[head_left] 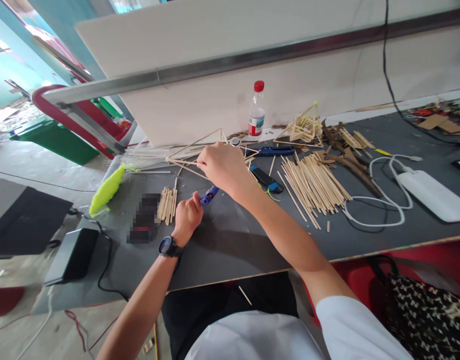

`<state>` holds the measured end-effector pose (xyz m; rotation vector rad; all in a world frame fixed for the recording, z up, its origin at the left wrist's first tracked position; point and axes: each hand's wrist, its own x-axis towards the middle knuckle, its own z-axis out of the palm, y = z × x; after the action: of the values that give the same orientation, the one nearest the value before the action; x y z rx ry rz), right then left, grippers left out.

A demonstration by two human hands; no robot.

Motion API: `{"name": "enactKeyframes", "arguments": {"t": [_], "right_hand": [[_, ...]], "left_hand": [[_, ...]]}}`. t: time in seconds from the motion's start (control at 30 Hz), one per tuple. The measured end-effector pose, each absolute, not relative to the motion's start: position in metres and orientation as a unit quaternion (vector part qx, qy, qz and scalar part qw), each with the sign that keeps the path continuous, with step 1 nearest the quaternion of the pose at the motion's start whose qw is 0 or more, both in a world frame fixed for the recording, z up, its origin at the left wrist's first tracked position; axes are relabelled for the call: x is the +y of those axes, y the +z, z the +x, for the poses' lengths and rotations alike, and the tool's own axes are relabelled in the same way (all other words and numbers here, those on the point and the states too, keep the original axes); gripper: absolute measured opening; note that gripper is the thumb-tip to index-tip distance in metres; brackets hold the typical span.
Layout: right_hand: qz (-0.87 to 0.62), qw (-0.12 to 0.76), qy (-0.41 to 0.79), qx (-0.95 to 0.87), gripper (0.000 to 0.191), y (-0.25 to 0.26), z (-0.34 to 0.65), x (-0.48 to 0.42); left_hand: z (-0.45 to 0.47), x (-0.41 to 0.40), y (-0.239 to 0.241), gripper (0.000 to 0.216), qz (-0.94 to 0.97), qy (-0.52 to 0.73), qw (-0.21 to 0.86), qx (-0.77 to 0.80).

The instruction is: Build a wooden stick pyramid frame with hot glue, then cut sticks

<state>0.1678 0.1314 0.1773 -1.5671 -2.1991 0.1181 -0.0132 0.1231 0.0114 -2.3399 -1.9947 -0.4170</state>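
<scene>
My left hand (188, 217), with a black watch on its wrist, is closed around a small blue tool (209, 195) just above the table. The tool's far end is hidden under my right forearm, so its exact kind is unclear. Held up by my right hand (224, 167) is an open frame of thin wooden sticks (192, 145), its fingers pinched on the sticks. Part of this frame is hidden behind the hand. Nearest to my left hand lies a short bundle of wooden sticks (167, 205).
A large pile of wooden sticks (316, 185) lies right of my hands. Behind are a red-capped bottle (256, 117) and another stick structure (303, 127). Lime-yellow string (108, 191) lies left; a white power bank with cable (436, 195) lies right. A white panel rises behind.
</scene>
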Motion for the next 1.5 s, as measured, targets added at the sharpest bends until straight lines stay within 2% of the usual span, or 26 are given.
{"name": "enactKeyframes", "arguments": {"t": [0.4, 0.53, 0.6, 0.7, 0.9, 1.0, 1.1, 1.2, 1.3, 1.4, 1.5], "right_hand": [[-0.562, 0.221, 0.038, -0.796, 0.024, 0.176, 0.168, 0.132], [-0.560, 0.230, 0.028, -0.795, 0.023, 0.174, 0.170, 0.135], [-0.561, 0.230, 0.024, -0.795, 0.023, 0.173, 0.171, 0.135], [-0.560, 0.235, 0.016, -0.794, 0.023, 0.172, 0.171, 0.135], [-0.554, 0.237, 0.012, -0.798, 0.025, 0.175, 0.174, 0.133], [-0.558, 0.237, 0.011, -0.795, 0.025, 0.175, 0.176, 0.134], [-0.559, 0.241, 0.012, -0.793, 0.024, 0.174, 0.176, 0.135], [-0.559, 0.240, 0.015, -0.794, 0.021, 0.172, 0.174, 0.136], [-0.564, 0.231, 0.023, -0.792, 0.021, 0.173, 0.172, 0.135], [-0.569, 0.223, 0.030, -0.791, 0.023, 0.175, 0.173, 0.135], [-0.575, 0.223, 0.028, -0.787, 0.024, 0.176, 0.174, 0.136]], "left_hand": [[-0.013, 0.120, 0.014, 0.062, -0.746, -0.174, -0.010, -0.642], [-0.030, 0.120, 0.022, 0.062, -0.735, -0.231, -0.078, -0.633], [-0.041, 0.122, 0.030, 0.063, -0.746, -0.234, -0.138, -0.608], [-0.053, 0.123, 0.044, 0.068, -0.765, -0.228, -0.171, -0.578], [-0.079, 0.110, 0.070, 0.063, -0.758, -0.240, -0.089, -0.601], [-0.106, 0.100, 0.084, 0.058, -0.738, -0.227, -0.007, -0.636], [-0.134, 0.095, 0.099, 0.053, -0.708, -0.165, 0.099, -0.679], [-0.152, 0.100, 0.108, 0.057, -0.652, -0.068, 0.155, -0.739], [-0.159, 0.118, 0.106, 0.060, -0.627, -0.009, 0.158, -0.763], [-0.161, 0.143, 0.097, 0.059, -0.639, -0.006, 0.121, -0.760], [-0.159, 0.170, 0.087, 0.047, -0.644, -0.019, 0.060, -0.762]]}}
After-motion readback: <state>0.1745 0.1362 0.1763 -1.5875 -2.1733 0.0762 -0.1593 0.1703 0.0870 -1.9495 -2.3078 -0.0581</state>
